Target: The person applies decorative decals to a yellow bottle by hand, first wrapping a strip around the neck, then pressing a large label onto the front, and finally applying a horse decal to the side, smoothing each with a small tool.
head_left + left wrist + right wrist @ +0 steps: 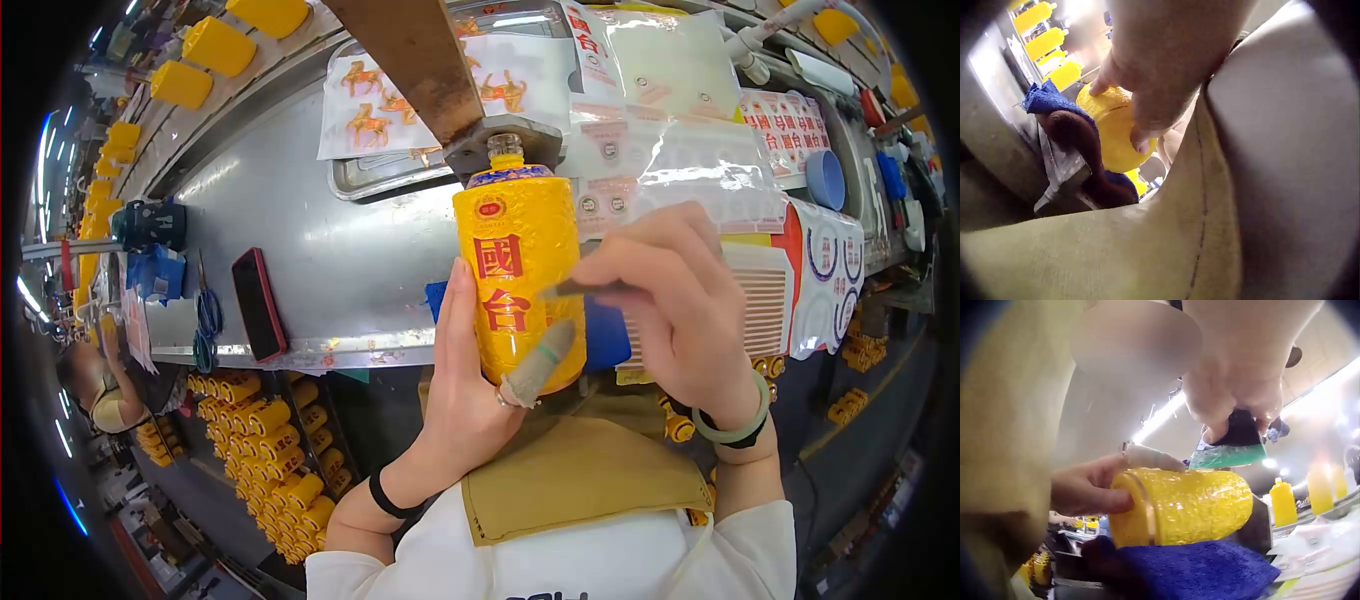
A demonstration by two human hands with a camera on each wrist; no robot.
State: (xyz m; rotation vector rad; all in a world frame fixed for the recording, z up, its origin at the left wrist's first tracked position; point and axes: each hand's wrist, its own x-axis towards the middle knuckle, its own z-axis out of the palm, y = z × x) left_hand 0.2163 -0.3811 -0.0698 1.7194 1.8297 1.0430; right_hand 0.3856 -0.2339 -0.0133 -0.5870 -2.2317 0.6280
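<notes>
A yellow bottle (520, 270) with red characters and a bare glass neck lies on a blue cloth (1197, 569), its neck end at a dark metal block (500, 140). My left hand (465, 400) grips it near the base, fingers along one side and the thumb, in a grey finger cover (540, 365), across the top. Between the fingers and thumb of my right hand (675, 290) is a scraper (1229, 444) with a black grip and a clear greenish blade. In the right wrist view its blade edge is right at the bottle's upper surface.
A brown bar (405, 60) slants over the metal bench (350, 230). On the left lie a phone (259, 305) and scissors (207, 320). Sticker sheets (680, 180) and a blue cup (825, 180) are to the right. Yellow bottles (218, 46) line the back; many yellow pieces (265, 430) sit below.
</notes>
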